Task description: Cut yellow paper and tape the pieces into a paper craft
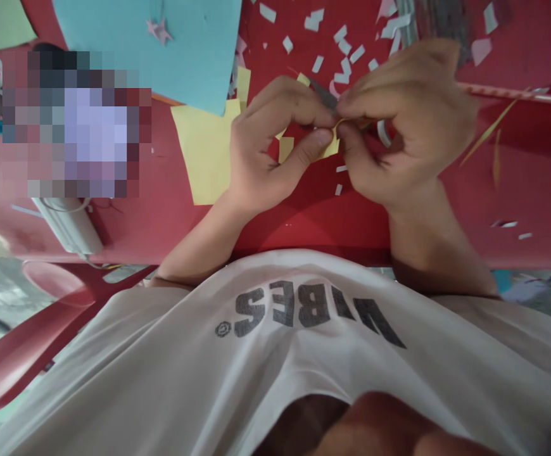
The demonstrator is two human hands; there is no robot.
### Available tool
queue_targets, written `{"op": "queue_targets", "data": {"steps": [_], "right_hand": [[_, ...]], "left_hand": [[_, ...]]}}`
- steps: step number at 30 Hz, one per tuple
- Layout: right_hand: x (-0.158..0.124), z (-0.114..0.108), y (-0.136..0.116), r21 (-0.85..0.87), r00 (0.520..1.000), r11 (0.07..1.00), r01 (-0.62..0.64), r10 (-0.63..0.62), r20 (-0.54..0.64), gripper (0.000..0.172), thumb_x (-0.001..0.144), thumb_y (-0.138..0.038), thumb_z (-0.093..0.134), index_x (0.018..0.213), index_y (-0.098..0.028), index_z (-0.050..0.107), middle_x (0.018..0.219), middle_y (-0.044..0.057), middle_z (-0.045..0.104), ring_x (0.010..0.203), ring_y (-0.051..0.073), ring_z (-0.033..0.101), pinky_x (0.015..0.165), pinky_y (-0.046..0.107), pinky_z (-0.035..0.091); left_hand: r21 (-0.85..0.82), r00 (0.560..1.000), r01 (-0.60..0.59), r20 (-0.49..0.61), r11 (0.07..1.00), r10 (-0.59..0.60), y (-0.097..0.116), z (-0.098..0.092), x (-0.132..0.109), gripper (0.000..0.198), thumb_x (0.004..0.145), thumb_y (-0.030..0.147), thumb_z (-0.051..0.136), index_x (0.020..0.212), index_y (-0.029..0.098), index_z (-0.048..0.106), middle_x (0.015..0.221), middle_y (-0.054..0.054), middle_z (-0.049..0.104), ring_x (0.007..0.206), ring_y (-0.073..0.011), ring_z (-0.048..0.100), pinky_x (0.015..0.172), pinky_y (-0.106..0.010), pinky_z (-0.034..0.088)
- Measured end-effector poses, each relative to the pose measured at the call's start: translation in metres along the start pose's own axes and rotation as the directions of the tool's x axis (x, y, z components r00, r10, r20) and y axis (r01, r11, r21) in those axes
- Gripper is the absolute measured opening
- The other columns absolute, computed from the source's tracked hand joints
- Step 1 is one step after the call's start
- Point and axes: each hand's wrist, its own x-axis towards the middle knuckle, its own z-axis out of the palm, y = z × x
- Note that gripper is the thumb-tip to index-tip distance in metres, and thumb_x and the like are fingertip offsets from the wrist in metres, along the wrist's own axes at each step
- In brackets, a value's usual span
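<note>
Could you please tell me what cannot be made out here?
In the head view:
Small yellow paper: mostly hidden by the left hand and right hand.
Grey pointed thing: the hands hide most of it, kind unclear.
Blue paper: cut off by the top edge.
Blurred patch: pixelation hides what lies there.

Red table (532, 171) littered with paper

Blue sheet (147, 44) lapping over yellow sheet (199, 158), green sheet (0, 22) in the far corner, white scraps (312, 23) scattered about, thin yellow strips (489, 130) and a striped straw (517, 94) off to the right.
</note>
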Motion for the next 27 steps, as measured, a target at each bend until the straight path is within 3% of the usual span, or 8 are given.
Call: {"op": "queue_targets", "data": {"steps": [4, 7, 8, 10, 12, 18, 25, 27], "right_hand": [[0.001, -0.009, -0.002, -0.029, 0.997, 0.997, 0.071, -0.072, -0.016, 0.019, 0.105, -0.026, 0.066, 0.124, -0.031, 0.067, 0.108, 0.001, 0.077, 0.099, 0.028, 0.074, 0.104, 0.054, 0.052], [0.0, -0.01, -0.001, -0.015, 0.996, 0.997, 0.082, -0.082, 0.024, 0.023, 0.1, -0.022, 0.073, 0.119, -0.032, 0.067, 0.113, -0.001, 0.076, 0.101, 0.027, 0.074, 0.108, 0.055, 0.052], [0.0, -0.01, 0.0, -0.004, 0.996, 0.996, 0.085, -0.085, 0.014, 0.022, 0.099, -0.022, 0.075, 0.117, -0.032, 0.067, 0.113, -0.002, 0.076, 0.101, 0.027, 0.075, 0.109, 0.056, 0.052], [-0.001, -0.011, -0.001, 0.02, 0.996, 0.996, 0.086, -0.087, 0.017, 0.019, 0.099, -0.024, 0.074, 0.115, -0.033, 0.067, 0.112, -0.005, 0.076, 0.098, 0.025, 0.076, 0.111, 0.057, 0.051], [-0.001, -0.012, -0.003, 0.039, 0.997, 0.996, 0.075, -0.076, 0.023, 0.015, 0.101, -0.028, 0.073, 0.114, -0.035, 0.067, 0.111, -0.006, 0.076, 0.095, 0.025, 0.076, 0.112, 0.058, 0.05], [0.003, -0.013, -0.008, 0.094, 0.997, 0.993, 0.065, -0.069, 0.039, 0.006, 0.105, -0.033, 0.067, 0.107, -0.038, 0.07, 0.109, -0.009, 0.076, 0.1, 0.025, 0.077, 0.111, 0.059, 0.05], [0.002, -0.013, -0.006, 0.091, 0.997, 0.993, 0.082, -0.082, 0.003, 0.012, 0.099, -0.028, 0.072, 0.108, -0.032, 0.066, 0.112, -0.005, 0.076, 0.1, 0.027, 0.074, 0.108, 0.059, 0.049], [0.002, -0.013, -0.007, 0.079, 0.998, 0.995, 0.067, -0.067, -0.004, 0.01, 0.1, -0.029, 0.072, 0.107, -0.032, 0.066, 0.112, -0.004, 0.077, 0.1, 0.027, 0.073, 0.107, 0.058, 0.049]], "left_hand": [[-0.018, 0.999, 0.023, 0.028, 1.0, -0.023, 0.026, -0.011, 0.007, 0.038, 0.107, 0.067, 0.058, 0.103, 0.03, 0.069, 0.117, -0.007, 0.061, 0.118, -0.0304, 0.068, 0.101, -0.051, 0.059], [0.034, 0.992, 0.091, 0.085, 0.995, -0.094, 0.04, -0.015, 0.014, 0.032, 0.11, 0.056, 0.06, 0.103, 0.027, 0.071, 0.126, -0.009, 0.061, 0.124, -0.0307, 0.065, 0.105, -0.051, 0.059], [0.029, 0.99, 0.094, 0.1, 0.995, -0.097, 0.04, -0.014, 0.016, 0.032, 0.111, 0.054, 0.059, 0.103, 0.026, 0.071, 0.129, -0.01, 0.061, 0.125, -0.0299, 0.065, 0.107, -0.05, 0.059], [-0.037, 0.996, -0.084, 0.013, 0.996, 0.084, 0.032, -0.01, 0.016, 0.039, 0.11, 0.063, 0.057, 0.098, 0.026, 0.068, 0.124, -0.008, 0.058, 0.119, -0.0283, 0.067, 0.101, -0.048, 0.062], [-0.063, 0.99, -0.143, 0.006, 0.988, 0.144, 0.02, -0.004, 0.015, 0.043, 0.111, 0.064, 0.052, 0.095, 0.026, 0.065, 0.123, -0.006, 0.056, 0.119, -0.0273, 0.068, 0.093, -0.046, 0.064], [-0.085, 0.989, -0.099, 0.105, 0.991, 0.108, 0.003, 0.0, 0.008, 0.048, 0.11, 0.07, 0.048, 0.097, 0.026, 0.063, 0.128, -0.005, 0.05, 0.13, -0.0314, 0.067, 0.084, -0.042, 0.066], [-0.019, 0.994, 0.0, 0.112, 1.0, 0.002, 0.004, -0.007, 0.012, 0.05, 0.104, 0.079, 0.053, 0.119, 0.034, 0.066, 0.133, -0.005, 0.053, 0.138, -0.0363, 0.064, 0.101, -0.051, 0.066], [-0.02, 0.991, -0.065, 0.113, 0.998, 0.067, 0.009, -0.01, 0.015, 0.042, 0.107, 0.074, 0.052, 0.121, 0.038, 0.068, 0.136, -0.003, 0.053, 0.139, -0.0334, 0.063, 0.101, -0.047, 0.065]]}}
